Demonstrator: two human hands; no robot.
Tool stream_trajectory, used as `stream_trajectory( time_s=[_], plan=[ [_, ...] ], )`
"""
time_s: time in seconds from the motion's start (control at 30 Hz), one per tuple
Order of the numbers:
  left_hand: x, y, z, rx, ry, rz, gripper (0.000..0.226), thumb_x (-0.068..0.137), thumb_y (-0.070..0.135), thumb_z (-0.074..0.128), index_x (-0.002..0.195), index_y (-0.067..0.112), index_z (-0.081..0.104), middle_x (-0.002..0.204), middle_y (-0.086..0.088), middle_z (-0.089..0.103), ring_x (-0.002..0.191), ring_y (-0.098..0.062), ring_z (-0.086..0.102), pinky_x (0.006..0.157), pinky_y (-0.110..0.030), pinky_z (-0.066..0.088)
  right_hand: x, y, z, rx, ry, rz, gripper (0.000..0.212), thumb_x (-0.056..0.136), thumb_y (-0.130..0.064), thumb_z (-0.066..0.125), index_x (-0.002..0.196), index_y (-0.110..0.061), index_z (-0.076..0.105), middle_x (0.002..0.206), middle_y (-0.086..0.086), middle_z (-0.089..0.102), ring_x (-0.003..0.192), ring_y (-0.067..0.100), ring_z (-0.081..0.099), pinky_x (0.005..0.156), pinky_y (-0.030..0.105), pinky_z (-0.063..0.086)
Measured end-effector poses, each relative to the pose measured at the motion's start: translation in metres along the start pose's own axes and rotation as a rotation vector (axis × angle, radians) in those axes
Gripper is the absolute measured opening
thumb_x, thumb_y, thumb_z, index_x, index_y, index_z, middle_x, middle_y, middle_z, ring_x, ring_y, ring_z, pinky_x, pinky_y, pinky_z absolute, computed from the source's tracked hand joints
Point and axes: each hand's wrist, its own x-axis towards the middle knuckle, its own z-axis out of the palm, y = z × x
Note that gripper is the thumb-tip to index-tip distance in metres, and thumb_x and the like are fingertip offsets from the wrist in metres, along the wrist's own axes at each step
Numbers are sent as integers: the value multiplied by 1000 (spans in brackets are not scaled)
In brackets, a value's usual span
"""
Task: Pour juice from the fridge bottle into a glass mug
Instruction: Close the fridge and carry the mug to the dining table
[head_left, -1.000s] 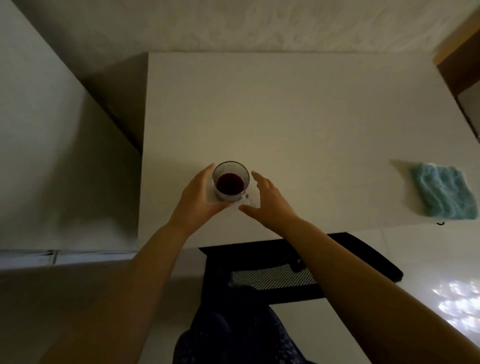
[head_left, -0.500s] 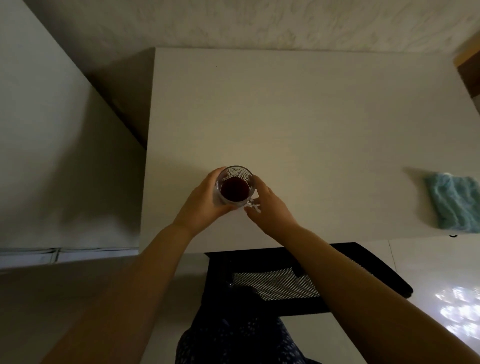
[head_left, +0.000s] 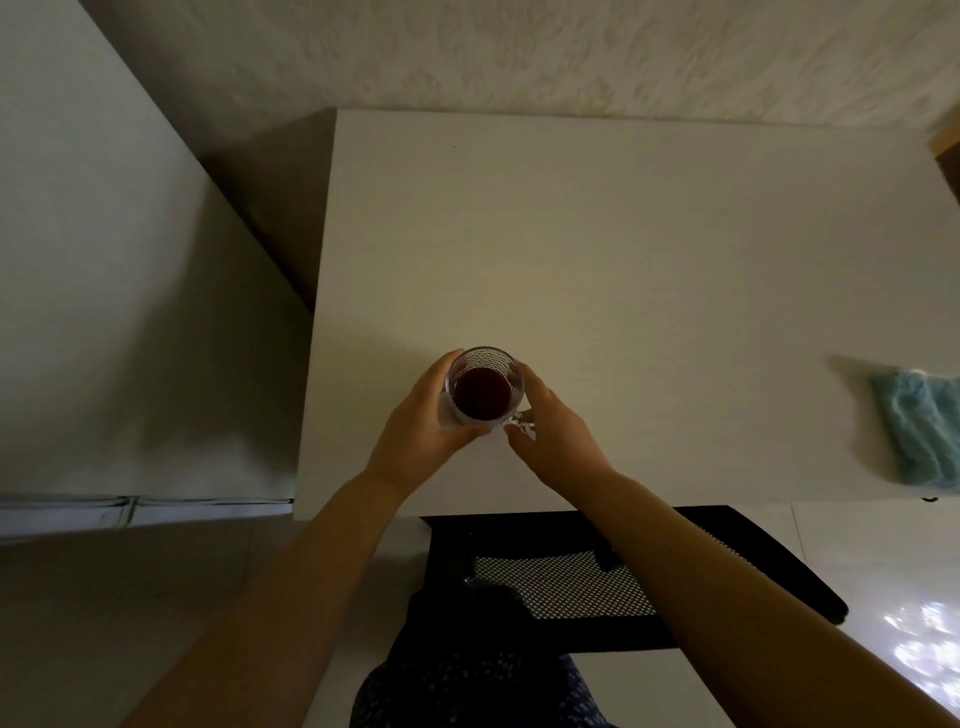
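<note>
A glass mug (head_left: 484, 387) with dark red juice in it stands near the front edge of the white table (head_left: 623, 249). My left hand (head_left: 415, 431) wraps round the mug's left side. On the mug's right side my right hand (head_left: 553, 431) closes in, its fingers at the clear handle by the rim. No juice bottle is in view.
A folded teal cloth (head_left: 919, 426) lies at the table's right edge. A black mesh chair (head_left: 582, 577) stands under the front edge, below my arms. A pale wall surface runs along the left, and a patterned wall lies behind the table.
My right hand has closed in from beside the mug onto its handle side. My left hand keeps its hold; the view has shifted slightly.
</note>
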Motion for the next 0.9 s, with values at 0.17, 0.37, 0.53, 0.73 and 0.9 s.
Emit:
stream_trajectory(
  time_s=[0.17,0.37,0.53,0.73,0.9],
  plan=[
    [-16,10,-14,20,79,48,83,74,35,78,141,22,32,140,4,47,127,-8,44,102,-23,41,-7,-19,-3,-16,5,-95,70,89,-20,57,145,-35,17,140,2,47,103,14,60,88,30,47],
    [-56,32,-44,35,273,54,85,70,39,80,139,23,35,138,6,48,124,-6,45,101,-30,44,-20,-63,-14,-44,-45,-272,66,89,-21,57,144,-36,22,135,0,53,96,11,59,85,28,46],
    [-116,55,-65,-23,454,28,82,71,38,81,138,26,36,137,8,48,125,-9,46,99,-32,46,-45,-107,-11,-76,-107,-454,59,88,-33,59,140,-37,30,130,-5,57,89,5,57,87,30,49],
    [-219,83,-77,-64,720,-52,86,64,43,83,135,30,36,132,11,49,118,-3,52,89,-21,49,-95,-158,11,-102,-289,-691,54,86,-42,56,136,-38,36,130,-6,57,106,19,59,95,38,46],
    [-310,88,-80,-181,957,-152,83,62,28,87,132,28,42,126,3,58,113,-14,58,89,-35,53,-147,-198,52,-168,-508,-851,56,88,-32,58,139,-27,35,131,1,55,116,20,54,94,28,42]
  ],
)
